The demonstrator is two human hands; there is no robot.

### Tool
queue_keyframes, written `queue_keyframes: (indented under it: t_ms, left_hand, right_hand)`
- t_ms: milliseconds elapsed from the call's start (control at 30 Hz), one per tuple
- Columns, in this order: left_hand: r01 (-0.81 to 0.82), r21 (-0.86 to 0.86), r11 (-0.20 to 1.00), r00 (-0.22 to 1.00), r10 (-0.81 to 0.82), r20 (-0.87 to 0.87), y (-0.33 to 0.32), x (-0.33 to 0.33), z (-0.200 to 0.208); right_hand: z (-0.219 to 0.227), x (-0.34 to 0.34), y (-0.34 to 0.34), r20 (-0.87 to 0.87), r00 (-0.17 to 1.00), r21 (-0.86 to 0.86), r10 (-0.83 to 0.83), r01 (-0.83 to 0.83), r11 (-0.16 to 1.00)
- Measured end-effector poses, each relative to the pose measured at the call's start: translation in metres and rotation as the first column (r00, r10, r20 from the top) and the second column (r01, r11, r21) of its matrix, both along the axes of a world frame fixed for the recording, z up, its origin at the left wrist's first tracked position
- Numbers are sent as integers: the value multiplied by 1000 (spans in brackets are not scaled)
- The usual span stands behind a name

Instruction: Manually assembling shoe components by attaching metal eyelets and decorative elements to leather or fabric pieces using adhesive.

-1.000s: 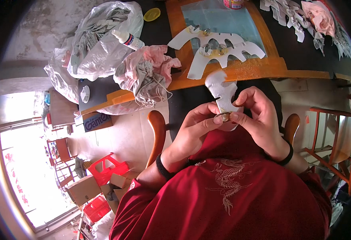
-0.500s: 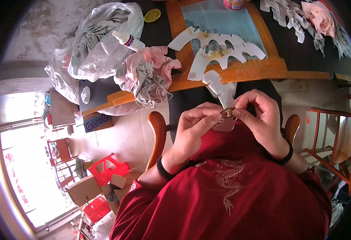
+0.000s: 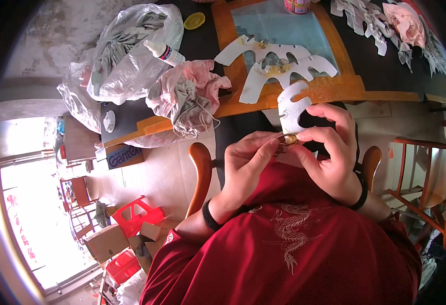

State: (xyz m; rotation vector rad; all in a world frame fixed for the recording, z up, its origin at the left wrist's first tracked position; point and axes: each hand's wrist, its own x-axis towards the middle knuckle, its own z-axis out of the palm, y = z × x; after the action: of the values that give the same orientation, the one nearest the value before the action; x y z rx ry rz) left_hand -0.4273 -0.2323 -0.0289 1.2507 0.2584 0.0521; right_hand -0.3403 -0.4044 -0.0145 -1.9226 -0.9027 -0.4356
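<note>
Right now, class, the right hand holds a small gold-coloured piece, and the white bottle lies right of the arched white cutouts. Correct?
No: the head view shows the white bottle left of the arched white cutouts; the right hand does hold the gold-coloured piece.

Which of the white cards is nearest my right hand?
The card standing at your right hand's fingertips, in front of the table; the front card and back card both lie on the table, farther away.
</note>
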Motion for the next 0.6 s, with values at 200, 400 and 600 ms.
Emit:
queue_keyframes:
  t_ms: [200,400,600]
  left_hand:
    - [-59,11,998,998,59,20,-1,1,-2]
    - [-78,457,886,985,-4,175,0,3,13]
    - [-149,686,712,942,-109,317,1,3,15]
  right_hand:
    - [1,1,3,-77,996,186,36,-21,982]
    - [-1,0,7,-90,992,115,83,-72,991]
    - [-3,-7,10,-277,958,191,73,-20,981]
